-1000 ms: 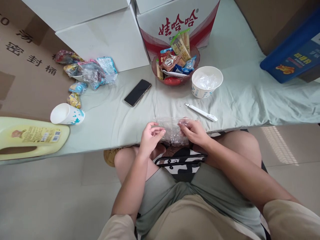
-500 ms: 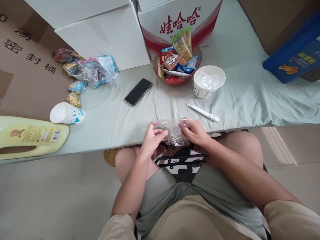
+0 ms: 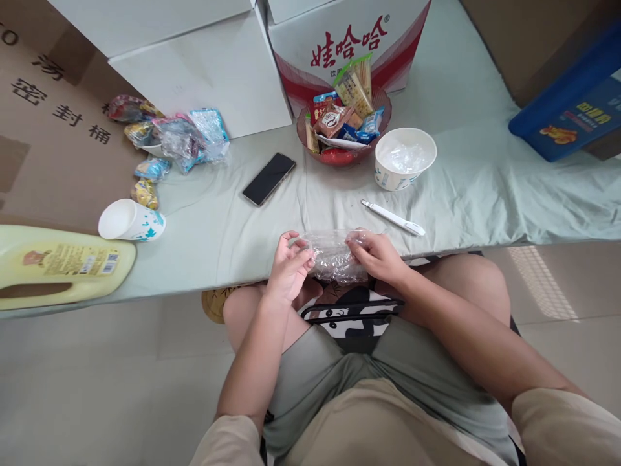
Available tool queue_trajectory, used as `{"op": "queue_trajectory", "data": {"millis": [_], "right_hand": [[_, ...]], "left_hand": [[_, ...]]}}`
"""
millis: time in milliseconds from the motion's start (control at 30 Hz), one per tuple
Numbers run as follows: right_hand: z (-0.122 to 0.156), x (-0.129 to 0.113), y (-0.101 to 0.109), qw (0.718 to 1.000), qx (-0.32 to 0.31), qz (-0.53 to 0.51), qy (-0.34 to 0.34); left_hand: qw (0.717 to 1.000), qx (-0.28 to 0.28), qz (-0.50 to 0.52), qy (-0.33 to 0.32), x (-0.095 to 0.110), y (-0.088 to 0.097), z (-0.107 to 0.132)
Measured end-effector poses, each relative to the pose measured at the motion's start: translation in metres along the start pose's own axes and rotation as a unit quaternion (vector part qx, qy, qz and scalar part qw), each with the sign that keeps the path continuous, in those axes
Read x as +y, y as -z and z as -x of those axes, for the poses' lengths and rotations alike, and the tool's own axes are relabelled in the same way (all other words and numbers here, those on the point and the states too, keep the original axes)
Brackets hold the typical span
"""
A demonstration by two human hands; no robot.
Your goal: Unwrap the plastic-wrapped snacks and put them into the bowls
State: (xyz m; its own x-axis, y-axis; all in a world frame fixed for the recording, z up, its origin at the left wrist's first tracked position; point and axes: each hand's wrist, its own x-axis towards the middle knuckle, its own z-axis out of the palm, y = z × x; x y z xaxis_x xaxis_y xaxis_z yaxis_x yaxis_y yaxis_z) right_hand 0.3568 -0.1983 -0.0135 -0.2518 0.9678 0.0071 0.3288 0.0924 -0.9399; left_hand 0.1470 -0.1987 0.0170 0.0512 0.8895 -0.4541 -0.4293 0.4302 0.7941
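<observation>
A crinkled sheet of clear plastic film stretches between my two hands, over my lap at the table's front edge. My left hand pinches its left side, thumb against curled fingers. On the other side, my right hand grips the film with thumb and fingers closed. A white utility knife lies on the cloth just beyond my right hand. Behind it stands a paper bowl with crumpled clear plastic in it.
A red glass bowl of packaged snacks stands before a white carton. Left of it lie a phone and a heap of wrapped packets. A tipped paper cup and a yellow jug are at left, a blue container at right.
My left hand has shifted slightly left and turned, now gripping nearer the film's left edge, and more of the film shows. My right hand has barely moved.
</observation>
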Motion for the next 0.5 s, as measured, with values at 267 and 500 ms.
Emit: {"op": "queue_trajectory", "data": {"millis": [267,500], "right_hand": [[0.000,0.005,0.000,1.000,-0.001,-0.008,0.012],[0.000,0.006,0.000,0.999,-0.020,0.026,0.026]], "left_hand": [[0.999,-0.008,-0.021,0.033,0.006,0.016,-0.006],[0.983,-0.060,-0.140,0.102,0.016,0.034,-0.004]]}}
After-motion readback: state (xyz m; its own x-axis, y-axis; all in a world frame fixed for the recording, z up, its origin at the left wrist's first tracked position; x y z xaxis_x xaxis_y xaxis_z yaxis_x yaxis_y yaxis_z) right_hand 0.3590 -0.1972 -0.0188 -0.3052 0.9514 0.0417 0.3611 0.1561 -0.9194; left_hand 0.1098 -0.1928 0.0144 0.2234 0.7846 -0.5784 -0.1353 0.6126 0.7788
